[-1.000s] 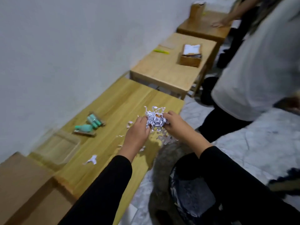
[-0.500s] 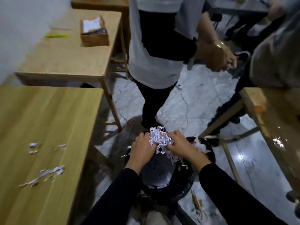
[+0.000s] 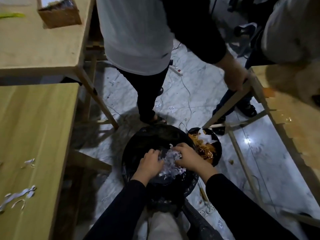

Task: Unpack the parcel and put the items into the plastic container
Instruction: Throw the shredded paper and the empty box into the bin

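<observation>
White shredded paper [image 3: 170,161] goes into the black bin [image 3: 138,153] as I clear the parcel's stuffing.

A moment ago I held this wad over the table [image 3: 34,135]; now my left hand [image 3: 150,161] and right hand [image 3: 187,157] press it down, fingers spread, grasping shreds. A smaller bin [image 3: 217,149] alongside holds orange scraps. No plastic container in sight.

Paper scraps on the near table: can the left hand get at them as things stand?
Probably yes. The paper scraps lie uncovered on the near table, on the left hand's side, nothing between. But both hands are over the black bin on shredded paper, so it must let go first.
</observation>
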`<state>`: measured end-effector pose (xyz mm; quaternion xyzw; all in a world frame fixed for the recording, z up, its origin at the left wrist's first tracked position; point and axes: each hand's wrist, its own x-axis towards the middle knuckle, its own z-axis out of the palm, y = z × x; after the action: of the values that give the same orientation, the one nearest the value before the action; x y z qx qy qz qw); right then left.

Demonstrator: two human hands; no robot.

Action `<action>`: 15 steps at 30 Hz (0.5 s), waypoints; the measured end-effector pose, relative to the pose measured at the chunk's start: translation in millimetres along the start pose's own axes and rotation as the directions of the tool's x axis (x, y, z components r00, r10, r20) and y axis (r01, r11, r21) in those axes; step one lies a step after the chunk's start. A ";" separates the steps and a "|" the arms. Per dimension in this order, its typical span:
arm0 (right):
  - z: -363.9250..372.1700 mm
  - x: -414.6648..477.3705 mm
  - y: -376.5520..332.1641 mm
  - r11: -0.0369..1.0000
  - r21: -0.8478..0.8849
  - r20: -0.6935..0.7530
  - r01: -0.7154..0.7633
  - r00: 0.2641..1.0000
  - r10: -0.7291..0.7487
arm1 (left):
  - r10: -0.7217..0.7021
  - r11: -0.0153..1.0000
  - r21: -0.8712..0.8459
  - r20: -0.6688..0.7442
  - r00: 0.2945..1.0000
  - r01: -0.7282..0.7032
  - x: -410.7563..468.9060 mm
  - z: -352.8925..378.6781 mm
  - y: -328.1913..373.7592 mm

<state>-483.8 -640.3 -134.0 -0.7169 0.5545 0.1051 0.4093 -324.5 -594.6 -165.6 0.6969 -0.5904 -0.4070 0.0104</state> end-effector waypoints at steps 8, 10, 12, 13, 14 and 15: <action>-12.8 -15.8 -18.0 0.998 -0.064 -0.028 0.014 0.999 -0.016 | 0.003 1.000 0.023 -0.051 0.999 -0.002 -23.2 -19.2 1.6; -21.0 -20.6 -32.9 0.996 -0.074 -0.049 0.043 0.998 -0.047 | 0.005 1.000 0.008 -0.084 0.996 -0.005 -33.7 -32.0 -0.3; -28.1 -25.4 -53.9 0.992 -0.083 -0.061 0.097 0.993 -0.102 | 0.000 1.000 -0.019 -0.132 0.991 -0.002 -49.0 -49.6 -4.7; -31.0 -26.1 -66.8 0.988 -0.085 -0.069 0.127 0.989 -0.133 | -0.007 0.999 -0.035 -0.165 0.986 0.001 -57.6 -60.3 -8.4; -33.1 -26.6 -79.8 0.984 -0.085 -0.078 0.153 0.984 -0.160 | -0.013 0.999 -0.048 -0.199 0.980 0.004 -65.1 -69.2 -12.2; -34.7 -26.7 -98.1 0.978 -0.083 -0.085 0.191 0.976 -0.198 | -0.028 0.998 -0.059 -0.243 0.970 0.014 -75.0 -80.5 -19.2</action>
<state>-417.6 -640.9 -49.5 -0.7867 0.4957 0.0515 0.3643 -260.0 -564.0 -79.6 0.7473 -0.5653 -0.3352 0.0983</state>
